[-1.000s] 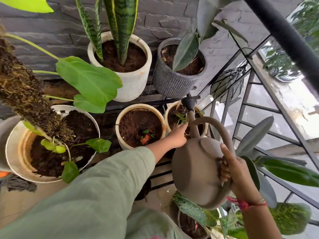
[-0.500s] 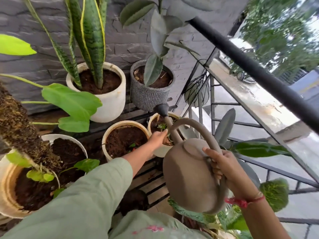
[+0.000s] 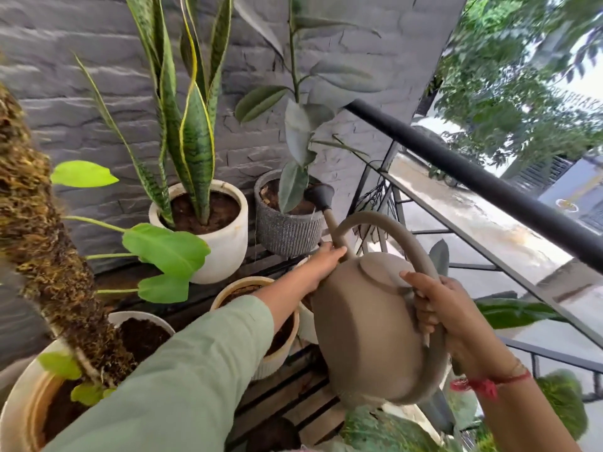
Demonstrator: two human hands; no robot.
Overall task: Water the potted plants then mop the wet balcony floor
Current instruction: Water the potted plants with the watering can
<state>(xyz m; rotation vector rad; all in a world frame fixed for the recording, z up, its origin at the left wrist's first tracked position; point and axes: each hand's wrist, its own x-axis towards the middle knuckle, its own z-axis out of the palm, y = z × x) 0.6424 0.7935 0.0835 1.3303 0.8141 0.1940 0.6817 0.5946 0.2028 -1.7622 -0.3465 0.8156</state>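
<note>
The watering can [image 3: 368,324] between the two hands is plain taupe, and its spout ends in a dark grey rose [image 3: 321,194]. Behind the left hand [image 3: 326,262] stands a dark grey pot [image 3: 287,230] with a ribbed, speckled pattern. To the left of this hand, a white pot [image 3: 225,243] carries long leaves [image 3: 192,138] banded in dark and light green with yellow edges. The sleeve [image 3: 182,380] of the left arm is pale green. On the wrist under the right hand [image 3: 447,308] there is a red thread [image 3: 486,384]. The blurred railing [image 3: 473,171] above this hand looks black. The wall [image 3: 65,76] behind is grey.
</note>
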